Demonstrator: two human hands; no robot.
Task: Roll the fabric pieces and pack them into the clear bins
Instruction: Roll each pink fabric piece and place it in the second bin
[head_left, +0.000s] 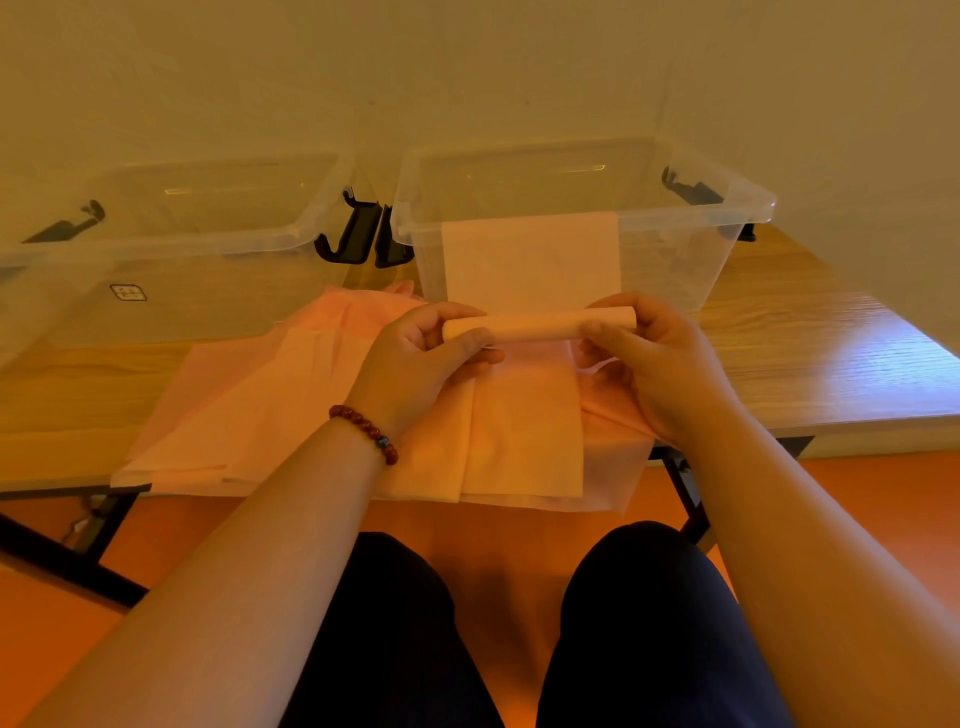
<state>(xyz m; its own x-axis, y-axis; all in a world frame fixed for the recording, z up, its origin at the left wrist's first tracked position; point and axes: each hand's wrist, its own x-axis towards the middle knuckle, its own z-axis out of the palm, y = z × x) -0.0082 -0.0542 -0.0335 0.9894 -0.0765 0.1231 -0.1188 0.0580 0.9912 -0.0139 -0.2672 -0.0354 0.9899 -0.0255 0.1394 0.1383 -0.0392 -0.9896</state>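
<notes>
On the wooden table (810, 358), just in front of the right clear bin (727, 218), we gripped the fabric roll (535, 325) with left hand (415, 364) and right hand (660, 364) curled round its ends, the unrolled tail (530, 260) lying against that bin's front wall; the next move, we judged, called for winding it in.

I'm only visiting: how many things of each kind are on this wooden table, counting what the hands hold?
Clear plastic bins: 2
Partly rolled pink fabric piece, held by the left hand and right hand: 1
Pile of loose pink fabric pieces, too overlapped to count singly: 1
Total: 4
</notes>
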